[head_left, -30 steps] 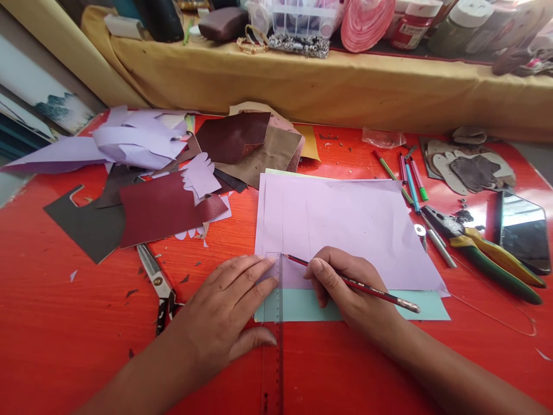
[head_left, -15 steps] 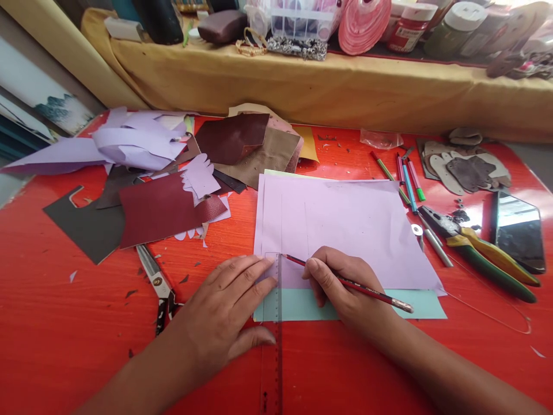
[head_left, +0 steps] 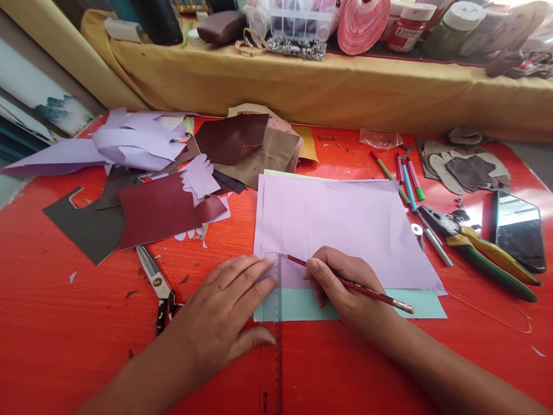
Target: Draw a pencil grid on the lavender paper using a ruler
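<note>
My left hand [head_left: 235,300] lies flat, fingers stretched out, with its fingertips pressing a clear ruler [head_left: 272,369] down on the paper. The ruler runs from the lilac sheet [head_left: 345,225] down over the red tabletop. In my right hand [head_left: 341,276] is a red and black pencil [head_left: 375,295], held in a writing grip. Its point touches the lilac sheet right beside the ruler's top end. Two thin pencil lines run up the sheet above it. A teal sheet [head_left: 311,304] sticks out from under the lilac one.
Scissors [head_left: 156,282] lie left of my left hand, below a maroon leather piece [head_left: 159,207] and other scraps. On the right are pliers [head_left: 479,248], a phone [head_left: 518,230] and several felt-tip pens [head_left: 409,184]. A cloth-covered shelf [head_left: 302,92] with jars runs along the back.
</note>
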{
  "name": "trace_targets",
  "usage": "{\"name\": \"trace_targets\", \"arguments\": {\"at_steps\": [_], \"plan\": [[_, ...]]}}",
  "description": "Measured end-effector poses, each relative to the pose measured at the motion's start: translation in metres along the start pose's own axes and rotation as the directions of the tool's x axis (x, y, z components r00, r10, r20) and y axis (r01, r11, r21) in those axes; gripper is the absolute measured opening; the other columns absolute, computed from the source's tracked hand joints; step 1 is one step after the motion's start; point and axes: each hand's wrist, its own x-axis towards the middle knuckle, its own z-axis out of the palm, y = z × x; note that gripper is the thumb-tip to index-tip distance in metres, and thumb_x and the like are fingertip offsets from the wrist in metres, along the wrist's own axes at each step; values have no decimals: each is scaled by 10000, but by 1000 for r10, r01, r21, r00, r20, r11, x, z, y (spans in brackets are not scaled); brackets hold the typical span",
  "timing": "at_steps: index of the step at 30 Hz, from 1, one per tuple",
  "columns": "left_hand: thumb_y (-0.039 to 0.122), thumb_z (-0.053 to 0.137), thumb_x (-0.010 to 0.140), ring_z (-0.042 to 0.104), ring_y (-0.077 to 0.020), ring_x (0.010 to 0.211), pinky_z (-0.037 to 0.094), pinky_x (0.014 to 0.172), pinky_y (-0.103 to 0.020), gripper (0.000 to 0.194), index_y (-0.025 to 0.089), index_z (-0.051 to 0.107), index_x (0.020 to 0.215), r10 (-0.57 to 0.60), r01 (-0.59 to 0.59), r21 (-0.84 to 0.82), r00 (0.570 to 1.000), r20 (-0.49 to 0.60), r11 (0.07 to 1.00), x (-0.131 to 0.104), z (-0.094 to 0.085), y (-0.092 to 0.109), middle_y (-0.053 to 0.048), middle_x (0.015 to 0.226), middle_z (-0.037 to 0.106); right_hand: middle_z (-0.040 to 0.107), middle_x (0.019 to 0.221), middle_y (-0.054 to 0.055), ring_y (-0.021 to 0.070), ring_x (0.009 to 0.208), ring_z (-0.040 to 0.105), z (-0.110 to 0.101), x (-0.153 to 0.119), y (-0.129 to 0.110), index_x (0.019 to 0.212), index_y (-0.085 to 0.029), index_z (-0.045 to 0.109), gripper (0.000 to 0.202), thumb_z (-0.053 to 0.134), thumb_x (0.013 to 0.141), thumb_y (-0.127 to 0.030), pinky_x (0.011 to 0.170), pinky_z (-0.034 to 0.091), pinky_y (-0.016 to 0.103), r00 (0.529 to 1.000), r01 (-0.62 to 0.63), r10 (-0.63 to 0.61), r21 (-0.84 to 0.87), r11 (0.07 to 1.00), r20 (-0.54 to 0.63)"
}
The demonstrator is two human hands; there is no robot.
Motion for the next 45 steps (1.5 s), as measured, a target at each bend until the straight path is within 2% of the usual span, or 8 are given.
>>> {"name": "trace_targets", "arguments": {"at_steps": [5, 15, 23, 30, 35, 38, 45], "plan": [[606, 512, 1135, 566, -329, 1455, 450, 1231, -498, 571, 146, 630, 1453, 8, -8, 15, 1000, -22, 1000, 1, 0, 0, -162, 1591, 631, 625, 594, -22, 150, 544, 540, 1, 0, 0, 768, -241, 598, 405, 524, 1131, -404, 553, 409, 287, 1000, 5, -6, -27, 1000, -9], [619, 495, 1138, 561, -327, 1466, 442, 1239, -500, 588, 153, 617, 1475, 0, 0, 11, 1000, -9, 1000, 0, 0, 1, -158, 1605, 621, 615, 593, -26, 149, 549, 535, 0, 0, -1, 768, -241, 590, 391, 530, 1124, -391, 560, 404, 284, 1000, 0, 0, -3, 1000, -1], [609, 558, 1118, 552, -340, 1478, 455, 1232, -523, 577, 155, 616, 1470, -10, 10, -16, 1000, 5, 1000, -1, 0, 0, -164, 1618, 606, 631, 612, -8, 154, 536, 585, -2, -5, 7, 832, -214, 690, 466, 593, 1113, -572, 550, 471, 289, 996, 0, 18, 204, 979, -84], [663, 509, 1120, 555, -321, 1480, 459, 1230, -486, 628, 173, 618, 1498, 12, -11, 11, 1000, -21, 1000, -2, 2, -4, -149, 1613, 614, 610, 579, -23, 129, 490, 574, -3, -4, 8, 815, -204, 698, 488, 679, 1058, -626, 507, 462, 256, 991, 22, 29, 375, 927, -129], [579, 442, 1168, 586, -297, 1427, 497, 1164, -450, 536, 200, 652, 1482, 49, -47, 57, 998, -42, 997, 1, 0, -7, -124, 1579, 646, 604, 565, -34, 127, 469, 588, -7, 2, 8, 808, -203, 698, 491, 717, 1022, -645, 502, 462, 250, 987, -7, 83, 476, 879, -139], [581, 421, 1171, 587, -310, 1412, 495, 1152, -466, 548, 194, 679, 1463, 79, -69, 127, 994, -73, 989, 1, 2, -5, -130, 1539, 677, 599, 555, -43, 124, 448, 574, -12, 6, 6, 808, -205, 689, 497, 742, 988, -665, 486, 452, 246, 984, -37, 124, 546, 837, -125], [627, 374, 1161, 617, -334, 1320, 458, 1154, -500, 619, 189, 715, 1435, 34, -1, 273, 993, -113, 962, 2, 13, 12, -152, 1440, 717, 588, 545, -42, 117, 456, 558, -33, 5, -2, 800, -195, 697, 504, 769, 963, -666, 484, 434, 239, 974, 21, 101, 523, 852, -204]]}}
